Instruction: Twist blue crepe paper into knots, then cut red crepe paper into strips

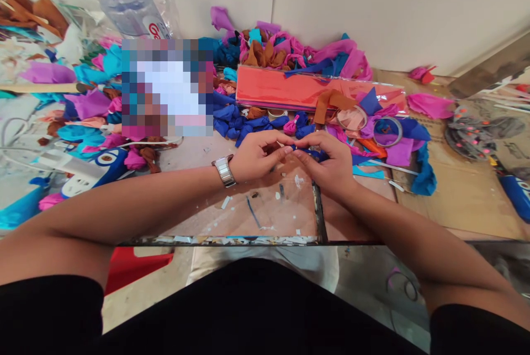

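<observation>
Over the front middle of the table, my left hand and my right hand meet at the fingertips. Both are closed in a pinch on a small dark blue piece of crepe paper. Most of it shows under the fingers of my right hand; its end reaches the left thumb and forefinger. A tiny pale spot is visible where the fingertips meet, too small to name. Just beyond my hands lies a row of twisted blue crepe pieces. Close to my right hand are rolls of tape.
A clear-wrapped pack of red sheets lies behind my hands, before a pile of coloured scraps. At left stand a water bottle and a power strip. Cardboard covers the right side. One patch is blurred out.
</observation>
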`<state>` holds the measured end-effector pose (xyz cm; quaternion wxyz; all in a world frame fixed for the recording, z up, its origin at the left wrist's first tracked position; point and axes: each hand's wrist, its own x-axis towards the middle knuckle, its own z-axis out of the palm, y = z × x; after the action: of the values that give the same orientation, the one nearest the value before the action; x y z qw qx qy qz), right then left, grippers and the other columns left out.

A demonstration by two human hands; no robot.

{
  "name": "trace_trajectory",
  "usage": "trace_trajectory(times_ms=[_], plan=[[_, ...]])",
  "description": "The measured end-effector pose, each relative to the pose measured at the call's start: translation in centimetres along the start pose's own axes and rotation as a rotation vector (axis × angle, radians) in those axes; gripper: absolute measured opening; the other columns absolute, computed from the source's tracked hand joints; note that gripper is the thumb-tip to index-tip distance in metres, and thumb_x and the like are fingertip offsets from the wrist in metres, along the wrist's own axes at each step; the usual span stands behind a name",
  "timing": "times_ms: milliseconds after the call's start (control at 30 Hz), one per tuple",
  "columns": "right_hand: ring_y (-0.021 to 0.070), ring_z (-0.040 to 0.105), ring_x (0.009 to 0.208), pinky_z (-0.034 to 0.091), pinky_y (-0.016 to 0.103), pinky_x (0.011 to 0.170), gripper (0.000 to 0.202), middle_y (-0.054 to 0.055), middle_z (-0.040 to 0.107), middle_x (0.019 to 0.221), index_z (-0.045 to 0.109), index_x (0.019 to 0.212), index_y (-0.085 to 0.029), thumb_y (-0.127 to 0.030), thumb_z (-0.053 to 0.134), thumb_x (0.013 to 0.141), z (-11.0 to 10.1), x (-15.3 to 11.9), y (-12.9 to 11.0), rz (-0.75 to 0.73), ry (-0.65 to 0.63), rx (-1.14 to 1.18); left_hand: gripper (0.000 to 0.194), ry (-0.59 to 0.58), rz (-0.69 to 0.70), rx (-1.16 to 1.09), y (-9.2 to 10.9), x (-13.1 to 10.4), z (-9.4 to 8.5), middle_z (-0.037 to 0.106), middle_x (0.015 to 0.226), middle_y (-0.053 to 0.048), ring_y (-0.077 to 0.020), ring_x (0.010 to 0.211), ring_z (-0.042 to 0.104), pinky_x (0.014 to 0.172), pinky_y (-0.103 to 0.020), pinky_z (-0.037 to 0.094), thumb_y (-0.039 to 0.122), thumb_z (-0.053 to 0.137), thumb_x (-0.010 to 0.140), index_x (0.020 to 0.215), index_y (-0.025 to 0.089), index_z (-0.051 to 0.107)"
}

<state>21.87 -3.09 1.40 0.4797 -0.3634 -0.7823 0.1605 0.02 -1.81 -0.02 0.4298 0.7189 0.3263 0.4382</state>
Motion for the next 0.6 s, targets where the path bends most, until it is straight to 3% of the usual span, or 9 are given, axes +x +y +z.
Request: trace_trajectory(times_ms=[267,600], plan=[[0.0195,0.070,0.081,0.059,0.035,0.076,0.028,0.002,0.076,0.088,0.074,0.096,-0.025,-0.052,0.081,0.093,-0.01,-0.14,0.49,0.046,0.009,0.016,0.033,-0.046,0.068,-0.016,0.05,0.05,-0.23,0.083,0.101,-0.008,-0.0099,0.068,0.073,0.067,-0.021,0.060,0.046,0.069,0.102,0.117,0.020,0.082],[0.0184,0.070,0.077,0.058,0.033,0.073,0.032,0.000,0.075,0.086,0.073,0.092,-0.024,-0.054,0.084,0.090,0.02,-0.32,0.63,0.075,0.021,0.028,0.040,-0.079,0.009,-0.123,0.16,0.00,-0.13,0.083,0.102,-0.009,-0.0127,0.076,0.077,0.070,-0.023,0.061,0.052,0.073,0.098,0.120,0.020,0.081]])
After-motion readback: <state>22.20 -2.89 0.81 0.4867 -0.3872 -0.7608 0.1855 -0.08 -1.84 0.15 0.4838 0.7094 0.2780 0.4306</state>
